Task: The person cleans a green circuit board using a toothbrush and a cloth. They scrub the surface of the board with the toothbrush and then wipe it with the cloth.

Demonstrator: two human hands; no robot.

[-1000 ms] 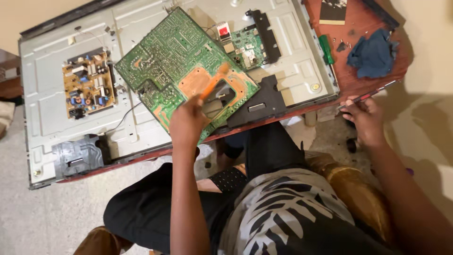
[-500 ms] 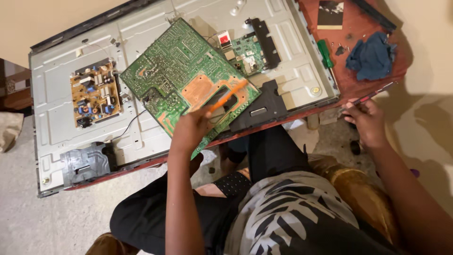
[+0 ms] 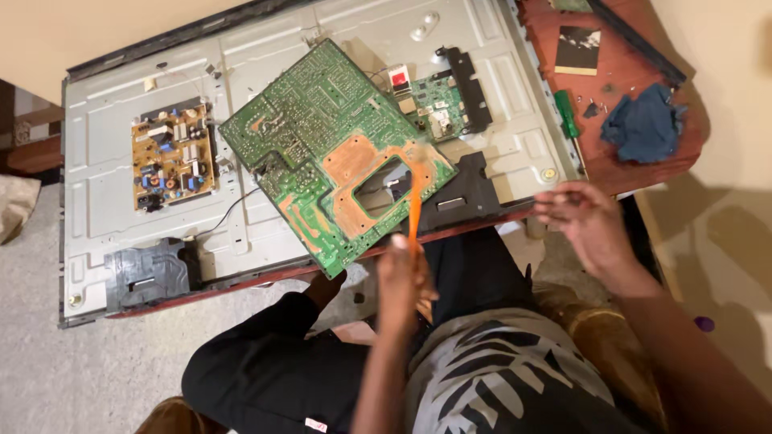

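circuit boards: I count three, the big green board (image 3: 322, 145) just past my left fingers, a small green board (image 3: 438, 104) further out, and a brown board (image 3: 171, 155) well off to the left
black plastic brackets: three, one (image 3: 466, 193) just beside my right fingers
screwdrivers: two, orange one (image 3: 414, 213) in my left fingers, green one (image 3: 566, 114) beyond the right
blue rags: one (image 3: 643, 124)
hands: two

The left hand (image 3: 402, 277) grips an orange tool (image 3: 414, 217) over the green circuit board (image 3: 334, 149); the right hand (image 3: 583, 221) hovers nearby.
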